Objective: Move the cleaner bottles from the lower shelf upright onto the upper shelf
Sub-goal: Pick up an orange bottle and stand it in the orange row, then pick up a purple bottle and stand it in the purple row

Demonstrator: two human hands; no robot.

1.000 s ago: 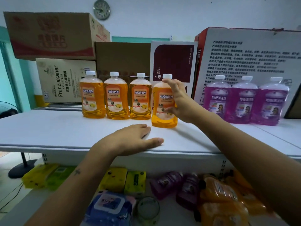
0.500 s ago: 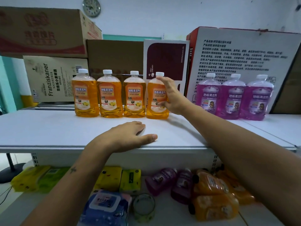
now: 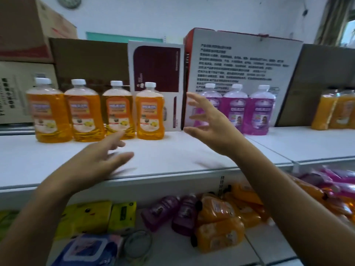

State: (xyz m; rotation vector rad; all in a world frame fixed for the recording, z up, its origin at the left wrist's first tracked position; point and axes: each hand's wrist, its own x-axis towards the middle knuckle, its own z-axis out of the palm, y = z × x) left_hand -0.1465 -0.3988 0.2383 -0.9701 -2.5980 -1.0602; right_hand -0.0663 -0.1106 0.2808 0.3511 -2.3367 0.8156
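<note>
White shelving fills the view, with the upper shelf (image 3: 192, 154) backed by cardboard boxes (image 3: 90, 60) and a white carton (image 3: 240, 60) printed with rows of Chinese text too blurred to read. A white-and-maroon box (image 3: 155, 73) stands between them. Four orange cleaner bottles (image 3: 149, 112) with white caps stand upright in a row on the upper shelf, their labels too blurred to read. To the right, three purple cleaner bottles (image 3: 257, 110) stand upright against the white carton. At the far right edge sit some orange packs (image 3: 332, 110); their number cannot be told.

On the lower shelf (image 3: 269, 244) lie two purple bottles (image 3: 172, 212) on their sides, a heap of orange bottles (image 3: 219, 223) whose count is unclear, three or so yellow packs (image 3: 107, 217), a blue wipes pack (image 3: 86, 250) and a roll of clear tape (image 3: 137, 244).

The left hand (image 3: 99, 162) hovers over the front of the upper shelf, fingers loosely spread and motion-blurred, holding nothing. The right hand (image 3: 209, 125) is raised between the orange row and the purple row, palm turned left, fingers spread wide, touching no bottle.
</note>
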